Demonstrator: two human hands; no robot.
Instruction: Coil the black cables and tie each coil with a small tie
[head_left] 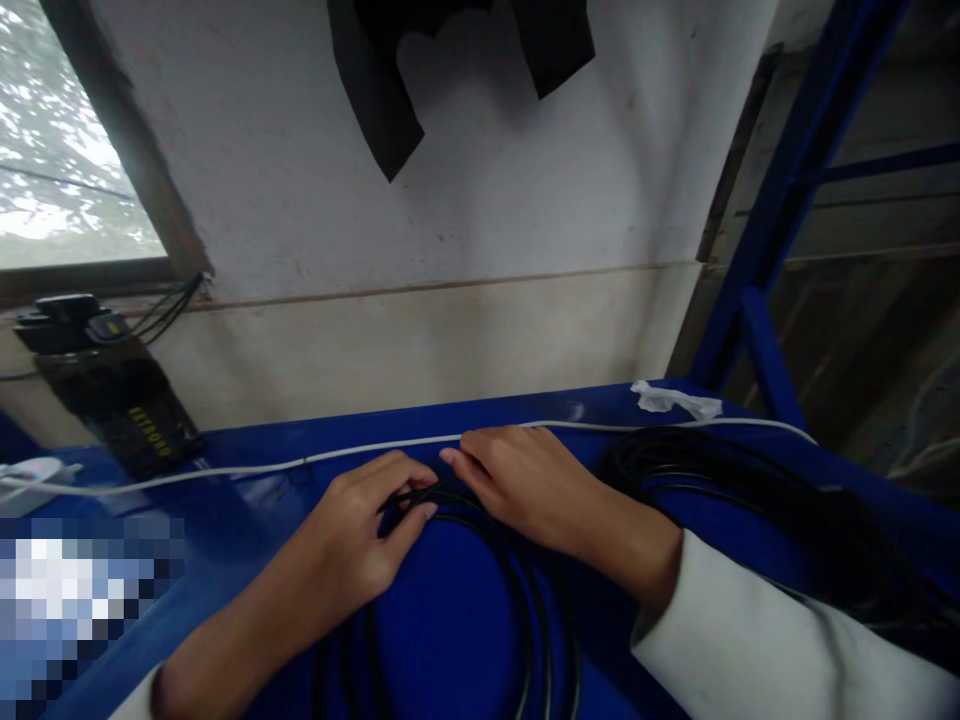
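A coil of black cable (529,620) lies in loose loops on the blue tabletop (450,630), its lower part running out of view. At the top of the coil, my left hand (375,525) pinches the gathered strands between thumb and fingers. My right hand (517,480) is just to the right, fingers curled down over the same loops. Its fingertips are mostly hidden, so how firmly they grip is hard to see. Behind both hands a white cable (405,442) stretches across the table.
A second, thicker coil of black cable (675,460) rests at the right, beside my right forearm. A dark bottle (120,400) stands at the back left, near a white power strip (34,480). Crumpled white plastic (675,400) lies at the rear edge. A blue metal frame (780,230) rises at the right.
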